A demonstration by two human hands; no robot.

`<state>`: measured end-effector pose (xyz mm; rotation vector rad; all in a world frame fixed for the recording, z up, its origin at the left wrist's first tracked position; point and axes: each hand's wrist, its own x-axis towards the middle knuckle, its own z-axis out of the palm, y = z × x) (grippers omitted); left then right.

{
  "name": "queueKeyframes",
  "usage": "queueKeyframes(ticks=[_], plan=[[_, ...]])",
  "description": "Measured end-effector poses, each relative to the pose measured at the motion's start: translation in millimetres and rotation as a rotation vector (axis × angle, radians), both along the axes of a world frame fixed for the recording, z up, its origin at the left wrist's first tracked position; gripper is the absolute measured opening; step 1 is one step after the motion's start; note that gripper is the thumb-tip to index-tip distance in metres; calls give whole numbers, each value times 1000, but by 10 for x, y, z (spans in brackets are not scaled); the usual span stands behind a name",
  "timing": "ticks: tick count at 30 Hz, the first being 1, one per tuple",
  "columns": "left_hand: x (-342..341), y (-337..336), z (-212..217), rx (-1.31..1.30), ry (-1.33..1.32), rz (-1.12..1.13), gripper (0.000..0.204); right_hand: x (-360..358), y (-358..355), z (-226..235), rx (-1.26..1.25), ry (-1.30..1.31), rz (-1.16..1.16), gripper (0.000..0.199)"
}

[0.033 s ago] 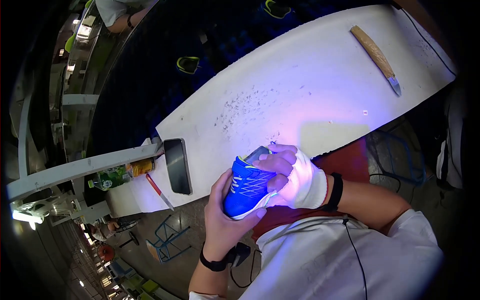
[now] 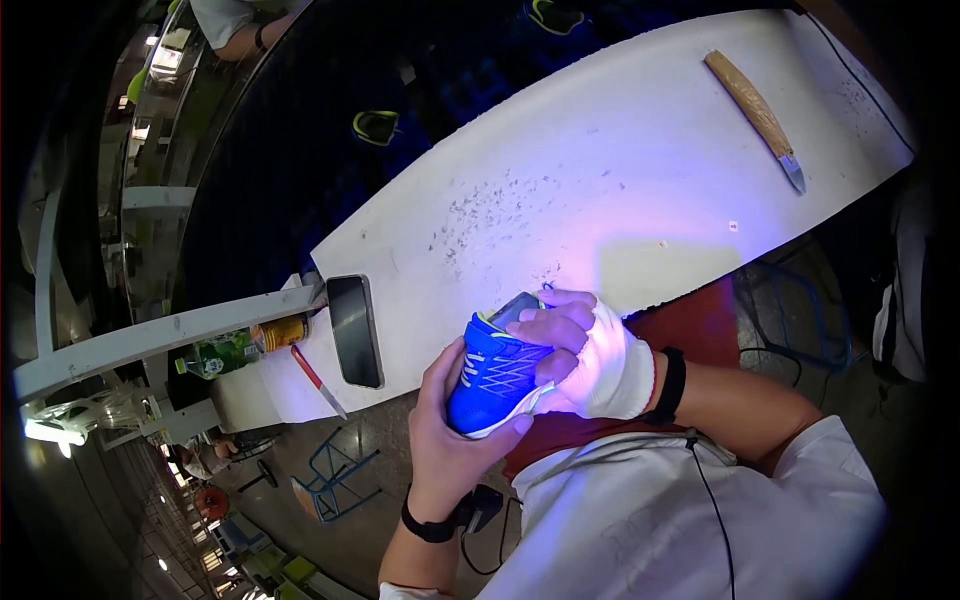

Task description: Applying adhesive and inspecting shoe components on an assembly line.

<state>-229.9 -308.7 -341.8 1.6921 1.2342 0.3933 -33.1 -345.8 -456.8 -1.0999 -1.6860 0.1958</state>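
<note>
A small blue sneaker (image 2: 492, 378) with a white sole and lime lining is held just over the near edge of the white table (image 2: 420, 235). My left hand (image 2: 447, 424) wraps round its toe end, fingers on the far side and thumb by the sole. My right hand (image 2: 570, 350), in a white fingerless glove, grips the heel end and side, fingers curled over the collar. Whether the right fingers also pinch something small against the shoe is hidden.
Left of the shoe lie a black phone (image 2: 354, 331) and a red-handled knife (image 2: 318, 381), near a green-labelled bottle (image 2: 222, 353). A wooden-handled knife (image 2: 755, 110) lies far right. Beyond the table, a dark belt carries other shoes (image 2: 376, 128). A grey rail (image 2: 170, 328) crosses at left.
</note>
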Motion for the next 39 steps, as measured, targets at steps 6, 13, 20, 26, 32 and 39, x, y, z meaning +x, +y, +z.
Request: queueKeyframes(ticks=[6, 13, 20, 26, 32, 39], plan=[[53, -6, -69, -14, 9, 121, 88, -81, 40, -91, 48, -16, -29, 32], [-34, 155, 209, 110, 71, -191, 79, 13, -190, -102, -62, 131, -3, 54], [488, -143, -60, 396, -192, -412, 72, 542, -400, 721, 51, 301, 98, 75], [522, -569, -665, 458, -309, -78, 54, 661, -573, 897, -165, 99, 48, 52], [786, -374, -443, 494, -423, -106, 38, 740, -485, 896, -189, 205, 97, 55], [972, -353, -514, 527, -474, -135, 39, 902, -543, 688, -218, 434, 202, 54]])
